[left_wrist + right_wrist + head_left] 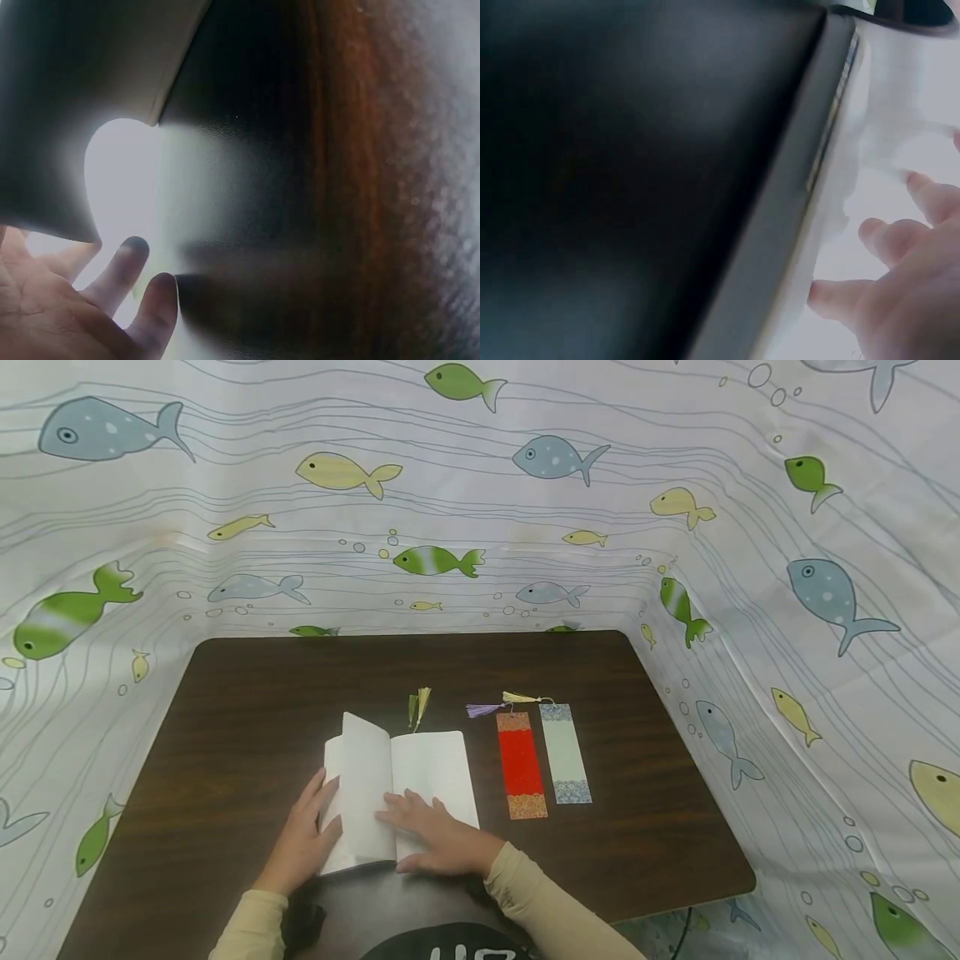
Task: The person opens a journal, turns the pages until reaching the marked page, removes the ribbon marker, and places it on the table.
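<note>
My right hand (442,842), fingers spread, should press the notebook (437,762) lightly — my left hand (302,842), fingers loose, guiding the raised left page (365,781).

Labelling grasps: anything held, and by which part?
Left hand touches the notebook at its left side; grip unclear. Right hand rests on its pages, gripping nothing.

A dark brown, wood-grained tabletop (225,760) with rounded corners is walled in on its far, left and right sides by creased white fabric sheeting (465,510), wavy-lined in grey-blue and printed with green, yellow and pale-blue cartoon fish (551,457). Below the tabletop's near right edge, a thin black cable (683,935) runs down. Soft, pale light reaches the sheeting all around the tabletop.
</note>
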A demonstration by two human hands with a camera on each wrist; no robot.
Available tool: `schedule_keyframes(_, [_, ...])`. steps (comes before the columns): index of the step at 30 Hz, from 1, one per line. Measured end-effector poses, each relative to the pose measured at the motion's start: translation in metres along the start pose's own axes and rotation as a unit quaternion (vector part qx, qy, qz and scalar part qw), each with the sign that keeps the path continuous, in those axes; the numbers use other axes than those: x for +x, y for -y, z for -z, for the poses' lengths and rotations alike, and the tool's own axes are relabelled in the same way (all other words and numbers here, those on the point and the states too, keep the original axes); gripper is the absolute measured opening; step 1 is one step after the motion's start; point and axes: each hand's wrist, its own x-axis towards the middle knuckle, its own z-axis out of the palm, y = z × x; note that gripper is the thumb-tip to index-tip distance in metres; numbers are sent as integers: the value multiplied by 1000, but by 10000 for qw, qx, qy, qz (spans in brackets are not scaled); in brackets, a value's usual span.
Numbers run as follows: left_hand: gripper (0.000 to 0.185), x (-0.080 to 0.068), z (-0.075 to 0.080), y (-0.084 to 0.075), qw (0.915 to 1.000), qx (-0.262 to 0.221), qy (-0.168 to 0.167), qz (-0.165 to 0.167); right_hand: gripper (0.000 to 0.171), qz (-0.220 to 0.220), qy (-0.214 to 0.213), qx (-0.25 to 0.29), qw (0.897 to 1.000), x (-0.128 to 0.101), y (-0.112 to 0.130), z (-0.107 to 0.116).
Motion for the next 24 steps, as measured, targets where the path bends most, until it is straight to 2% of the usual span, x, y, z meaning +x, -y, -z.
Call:
schedule_keyframes(4, [58, 0, 0, 2, 9987, -462, -85, -217, 71, 47, 58, -478, 9988, 2, 2, -5])
schedule_keyframes(6, [56, 0, 0, 2, 9973, -685, -160, -214, 68, 74, 55, -644, 9979, 2, 2, -7])
schedule_keyframes(11, [54, -2, 4, -2, 9943, -972, -324, 287, 64, 62, 35, -717, 9974, 1, 6, -6])
schedule_keyframes(15, [53, -4, 5, -1, 9926, -1141, -321, 273, 62, -43, 27, -654, 9978, -1, 10, -4])
schedule_keyframes(17, [58, -4, 4, 2, 9943, -991, -237, 319, 61, -58, 42, -662, 9978, -1, 11, -4])
schedule_keyframes(21, [87, -1, 5, 4, 9961, -488, 31, 731, 63, -3, 38, -742, 9972, -1, 8, -3])
schedule_keyframes(24, [94, 3, 4, 6, 9980, -168, 35, 616, 68, -127, -18, -899, 9959, 0, 2, -2])
